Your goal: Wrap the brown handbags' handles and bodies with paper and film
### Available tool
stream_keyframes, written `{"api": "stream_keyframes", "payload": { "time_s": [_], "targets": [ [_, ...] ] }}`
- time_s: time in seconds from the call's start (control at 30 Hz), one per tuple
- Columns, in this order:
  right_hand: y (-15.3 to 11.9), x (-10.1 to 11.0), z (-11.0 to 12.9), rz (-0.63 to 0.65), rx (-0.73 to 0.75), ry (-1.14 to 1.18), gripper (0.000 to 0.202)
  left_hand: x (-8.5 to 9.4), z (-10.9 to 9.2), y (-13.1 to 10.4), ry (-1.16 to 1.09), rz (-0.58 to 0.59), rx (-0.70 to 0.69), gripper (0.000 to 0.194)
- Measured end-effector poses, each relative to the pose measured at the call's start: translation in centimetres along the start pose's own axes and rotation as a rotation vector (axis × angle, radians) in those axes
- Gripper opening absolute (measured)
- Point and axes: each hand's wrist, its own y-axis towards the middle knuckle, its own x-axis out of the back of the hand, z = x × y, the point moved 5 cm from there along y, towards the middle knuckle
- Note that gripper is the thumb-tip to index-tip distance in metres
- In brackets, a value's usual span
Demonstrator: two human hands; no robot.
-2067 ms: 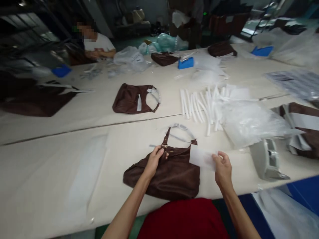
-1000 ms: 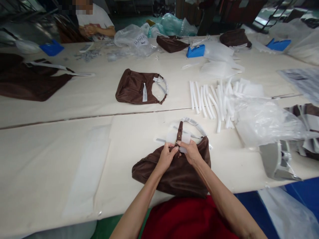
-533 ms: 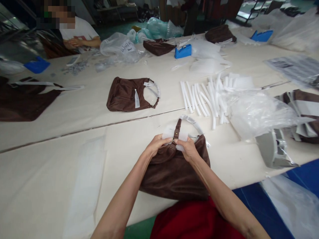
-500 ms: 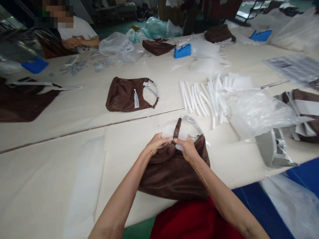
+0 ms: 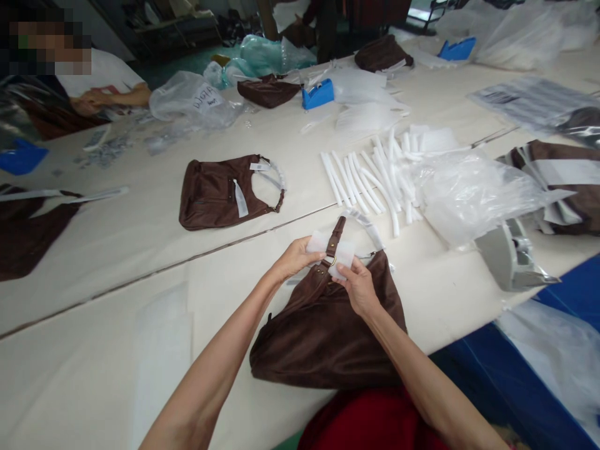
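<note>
- Brown handbag [image 5: 328, 340] lies on the pale table [image 5: 225, 306] right in front of me, its lower edge against my red garment [image 5: 365, 422]; my right forearm covers part of its side.
- My left hand [image 5: 297, 257] is closed, thumb and fingers pinching the left end of a white sheet [image 5: 344, 252] beside the strap [image 5: 335, 236]. I can't make out how my fingers sit beneath it.
- My right hand [image 5: 360, 286] pinches the sheet's lower right part, thumb on top, some fingertips tucked out of sight. The sheet's middle is hidden as it passes behind the strap.
- At the left edge, another brown bag [image 5: 35, 231] and a blue dispenser [image 5: 23, 156] are cut off. Across the table, a person's hands [image 5: 91, 100] are blurry.
- In the earliest frame, my right hand held the sheet out to the right of the strap; now it spans both sides.
- Half a second ago my right thumb lay over the strap by the metal ring [image 5: 332, 261]; now it's on the sheet, and the ring shows.
</note>
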Motion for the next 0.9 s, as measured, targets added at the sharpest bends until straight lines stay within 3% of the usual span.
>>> {"api": "stream_keyframes", "payload": {
  "time_s": [0.2,0.3,0.4,0.57,0.7,0.9],
  "targets": [
    [0.0,-1.1,-0.4,-0.15,0.157,-0.195,0.022,0.1,-1.3,0.7,0.082,0.019,0.013,0.041],
    [-0.6,-1.4,0.0,-0.118,0.235,-0.217,0.02,0.0,-1.5,0.9,0.126,-0.018,-0.029,0.039],
    [-0.7,-1.3,0.1,-0.022,0.196,-0.051,0.021,0.1,-1.6,0.5,0.13,-0.06,-0.057,0.038],
    [0.0,-1.6,-0.8,0.023,0.03,0.235,0.026,0.2,-1.7,-0.2,0.13,-0.07,-0.041,0.039],
    [0.2,-2.7,-1.5,-0.015,0.017,0.186,0.034,0.1,-2.1,-0.3,0.218,-0.108,-0.055,0.035],
    [0.2,-3.9,-2.0,-0.143,0.133,-0.024,0.037,-0.3,-2.9,-1.2,0.388,-0.271,-0.062,0.018]
  ]
}}
